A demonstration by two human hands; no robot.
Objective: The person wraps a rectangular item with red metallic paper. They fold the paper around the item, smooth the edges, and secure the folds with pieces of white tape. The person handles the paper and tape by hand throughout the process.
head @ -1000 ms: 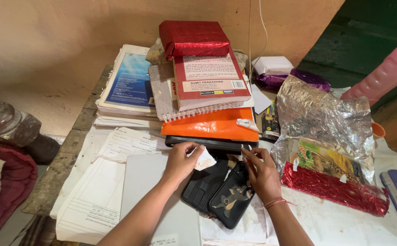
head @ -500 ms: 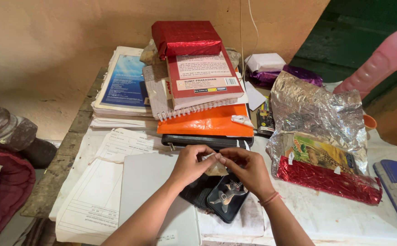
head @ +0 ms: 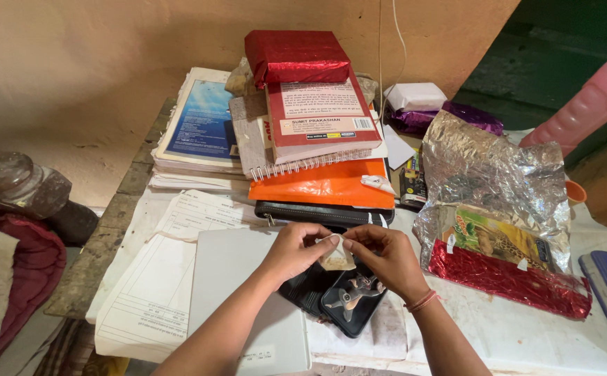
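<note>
Small pale packet (head: 336, 256): pinched at its upper edge between fingertips of left hand (head: 295, 251) and right hand (head: 385, 256), held just above black pouch (head: 348, 303) on bench (head: 526, 341). Behind: stacked books (head: 317, 125), black wallet (head: 321, 214); right: silver foil wrapper (head: 491, 174).

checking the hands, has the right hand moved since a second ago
Yes. The right hand was over the black phone case, apart from the left hand; now it has gone left to meet it at the small clear piece.
</note>
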